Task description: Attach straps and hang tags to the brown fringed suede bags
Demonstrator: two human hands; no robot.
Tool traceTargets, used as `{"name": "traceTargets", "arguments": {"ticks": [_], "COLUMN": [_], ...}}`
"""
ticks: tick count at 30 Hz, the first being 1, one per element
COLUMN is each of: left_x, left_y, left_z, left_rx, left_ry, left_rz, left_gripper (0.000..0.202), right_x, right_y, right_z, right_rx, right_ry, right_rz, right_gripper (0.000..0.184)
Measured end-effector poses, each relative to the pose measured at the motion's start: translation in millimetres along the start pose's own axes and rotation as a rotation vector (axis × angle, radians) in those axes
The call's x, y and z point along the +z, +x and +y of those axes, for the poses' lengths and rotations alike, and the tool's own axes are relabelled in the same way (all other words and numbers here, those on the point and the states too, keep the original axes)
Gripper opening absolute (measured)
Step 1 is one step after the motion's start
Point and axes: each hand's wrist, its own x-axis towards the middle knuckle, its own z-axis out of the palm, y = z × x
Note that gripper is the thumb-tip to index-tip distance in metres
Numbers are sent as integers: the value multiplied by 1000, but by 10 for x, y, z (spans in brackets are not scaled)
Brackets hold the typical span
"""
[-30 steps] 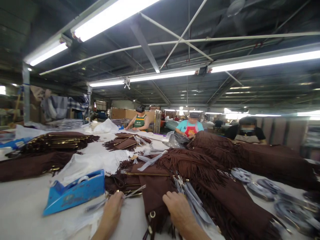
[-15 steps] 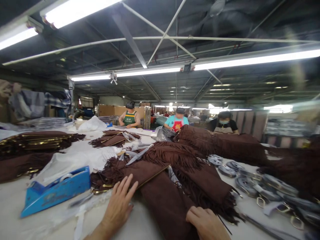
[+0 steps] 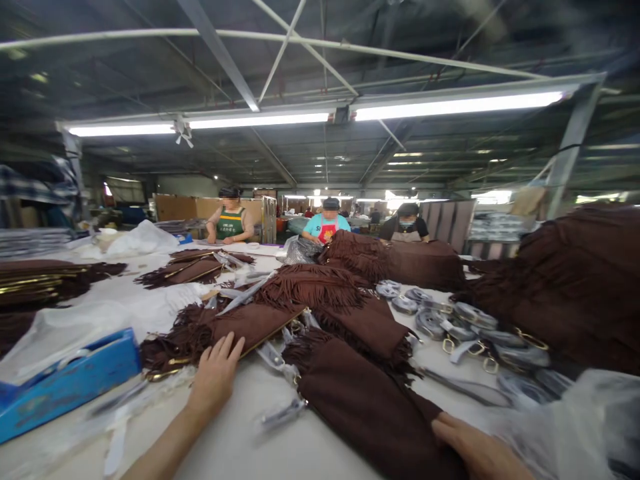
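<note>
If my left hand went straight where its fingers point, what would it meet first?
Probably the flat brown fringed suede piece with gold edge; the left hand looks almost touching it.

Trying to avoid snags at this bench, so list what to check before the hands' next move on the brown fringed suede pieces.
1. Left hand flat on the gold-edged brown fringed suede piece: ok, fingers spread.
2. Right hand hold on the nearest brown suede piece: cannot tell, blurred.
3. Blue plastic tape dispenser apart from both hands: ok, far left.
4. Coiled straps with metal rings apart from the nearest piece: cannot tell, blurred.
5. Crumpled clear plastic bag away from the right hand: not ok, right beside it.
</note>
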Motion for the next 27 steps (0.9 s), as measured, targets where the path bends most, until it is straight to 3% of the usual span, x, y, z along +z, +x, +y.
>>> {"name": "traceTargets", "arguments": {"ticks": [3,6,9,11,16,20,24,27], "left_x": [-168,-236,-190,-152,-200,-240,-180,-125], "left_y": [47,97,128,116,-32,-151,-206,-210], "left_z": [299,686,1009,1141,1251,1263,1236,1190], "left_rx": [185,374,388,360,409,437,465,471], "left_ry": [-125,-286,-338,-337,-411,-473,-520,-565], "left_rz": [7,-131,-227,-251,-292,-308,-313,-283], "left_gripper": [65,53,29,19,10,8,11,17], "right_x": [-96,-171,-219,-228,-52,304,594,597], "right_y": [49,123,171,182,267,455,578,469], "right_z": [0,32,-90,-340,-1297,-1849,-1953,-1633], "right_rx": [24,70,112,57,-377,-606,-646,-658], "right_ry": [3,-79,-221,-231,-5,-171,-285,-313], "right_rz": [-54,-88,-5,82,106,198,248,209], "right_gripper": [26,31,36,38,33,19,9,18]}}
